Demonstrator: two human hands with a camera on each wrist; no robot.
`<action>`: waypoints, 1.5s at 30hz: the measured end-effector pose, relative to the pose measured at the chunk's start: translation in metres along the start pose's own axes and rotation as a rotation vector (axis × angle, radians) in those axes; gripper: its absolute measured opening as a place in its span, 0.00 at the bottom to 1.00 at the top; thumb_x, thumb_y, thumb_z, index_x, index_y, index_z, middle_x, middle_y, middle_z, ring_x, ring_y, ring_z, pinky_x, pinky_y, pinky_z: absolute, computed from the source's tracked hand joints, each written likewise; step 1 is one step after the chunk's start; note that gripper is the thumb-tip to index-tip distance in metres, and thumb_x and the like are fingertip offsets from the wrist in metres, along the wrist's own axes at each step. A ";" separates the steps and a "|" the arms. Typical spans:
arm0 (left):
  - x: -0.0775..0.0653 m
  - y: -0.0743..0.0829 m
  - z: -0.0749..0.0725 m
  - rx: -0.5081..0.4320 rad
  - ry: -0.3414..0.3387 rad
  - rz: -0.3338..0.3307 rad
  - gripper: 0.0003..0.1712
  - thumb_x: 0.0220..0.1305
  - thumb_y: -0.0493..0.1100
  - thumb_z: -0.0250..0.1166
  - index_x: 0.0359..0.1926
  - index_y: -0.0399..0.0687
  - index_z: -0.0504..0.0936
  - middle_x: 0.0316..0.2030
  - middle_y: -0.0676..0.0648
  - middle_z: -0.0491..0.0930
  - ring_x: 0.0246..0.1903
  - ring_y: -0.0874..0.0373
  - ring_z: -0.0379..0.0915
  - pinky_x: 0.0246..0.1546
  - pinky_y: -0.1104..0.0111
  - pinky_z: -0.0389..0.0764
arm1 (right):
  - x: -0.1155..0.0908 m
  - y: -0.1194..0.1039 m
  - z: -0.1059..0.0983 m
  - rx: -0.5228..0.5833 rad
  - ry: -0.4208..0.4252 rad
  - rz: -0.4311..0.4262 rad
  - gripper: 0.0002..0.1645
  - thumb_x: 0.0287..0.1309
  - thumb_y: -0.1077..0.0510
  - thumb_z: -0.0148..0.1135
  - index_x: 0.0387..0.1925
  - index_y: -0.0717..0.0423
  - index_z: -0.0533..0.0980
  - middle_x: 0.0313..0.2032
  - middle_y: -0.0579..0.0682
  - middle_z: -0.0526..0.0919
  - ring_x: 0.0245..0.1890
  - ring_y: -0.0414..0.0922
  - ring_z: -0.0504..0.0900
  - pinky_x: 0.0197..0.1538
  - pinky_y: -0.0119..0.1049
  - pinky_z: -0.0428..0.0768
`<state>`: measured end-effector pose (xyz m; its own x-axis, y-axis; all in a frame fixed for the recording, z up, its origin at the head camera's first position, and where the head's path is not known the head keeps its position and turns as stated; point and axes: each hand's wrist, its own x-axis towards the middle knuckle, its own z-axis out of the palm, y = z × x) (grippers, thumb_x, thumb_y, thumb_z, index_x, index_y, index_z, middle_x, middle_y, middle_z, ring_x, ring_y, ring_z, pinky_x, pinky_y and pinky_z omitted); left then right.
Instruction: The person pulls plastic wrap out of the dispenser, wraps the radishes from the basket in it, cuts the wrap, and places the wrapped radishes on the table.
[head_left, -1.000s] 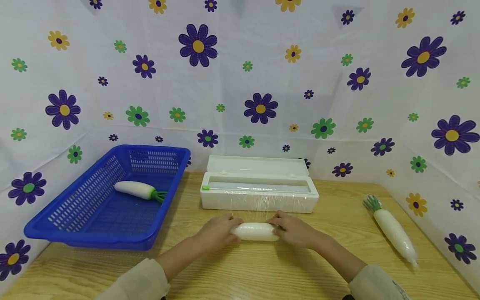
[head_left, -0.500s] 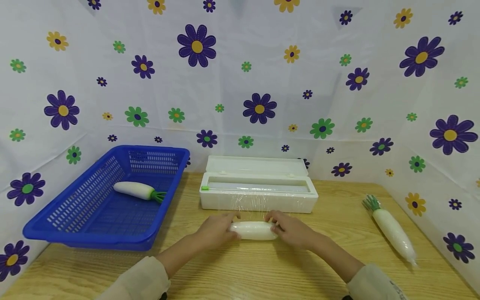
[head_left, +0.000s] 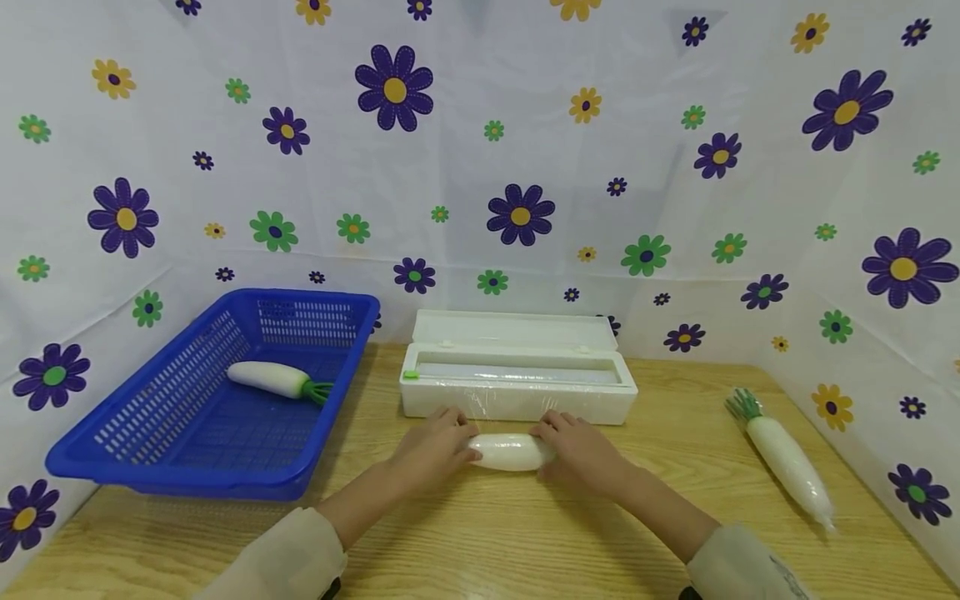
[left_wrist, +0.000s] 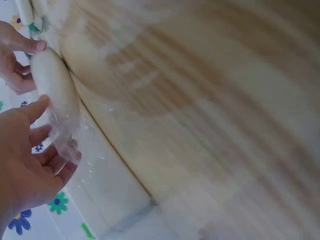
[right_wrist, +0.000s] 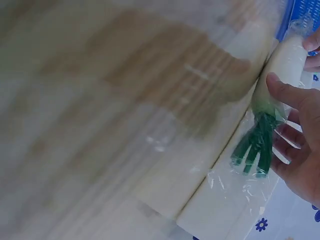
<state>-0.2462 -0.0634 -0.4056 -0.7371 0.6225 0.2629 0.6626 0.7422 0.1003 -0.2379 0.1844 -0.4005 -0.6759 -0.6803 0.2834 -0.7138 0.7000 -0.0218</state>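
Observation:
A white radish [head_left: 512,452] wrapped in cling film lies crosswise in front of the white cling film box [head_left: 600,408]. My left hand [head_left: 433,448] holds its tail end, thumb on the near side; loose film [left_wrist: 65,145] bunches by those fingers in the left wrist view. My right hand [head_left: 583,454] grips the leafy end, where green leaves [right_wrist: 256,145] show under film in the right wrist view. A clear sheet of film runs from the box front to the radish. The leaves are hidden behind my right hand in the head view.
At the left, a blue basket [head_left: 187,477] holds an unwrapped radish [head_left: 270,379]. Another film-wrapped radish [head_left: 789,467] lies on the wooden table [head_left: 525,542] at the right. The box lid [head_left: 513,330] stands raised against the flowered backdrop [head_left: 465,150].
Both hands have moved slightly forward with the radish, bringing it closer to the box. The stretch of film between them is shorter, and the left fingers have re-gripped the tail end.

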 end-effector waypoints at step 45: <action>0.014 -0.003 0.000 0.097 0.099 0.033 0.24 0.48 0.55 0.71 0.44 0.47 0.82 0.38 0.49 0.74 0.42 0.54 0.67 0.47 0.65 0.69 | 0.007 0.006 -0.003 -0.048 0.094 0.051 0.20 0.46 0.52 0.71 0.36 0.60 0.74 0.37 0.51 0.73 0.41 0.50 0.71 0.43 0.45 0.72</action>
<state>-0.2587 -0.0565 -0.4021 -0.6952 0.6231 0.3583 0.6668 0.7452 -0.0022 -0.2463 0.1851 -0.3960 -0.6893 -0.6219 0.3715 -0.6677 0.7444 0.0072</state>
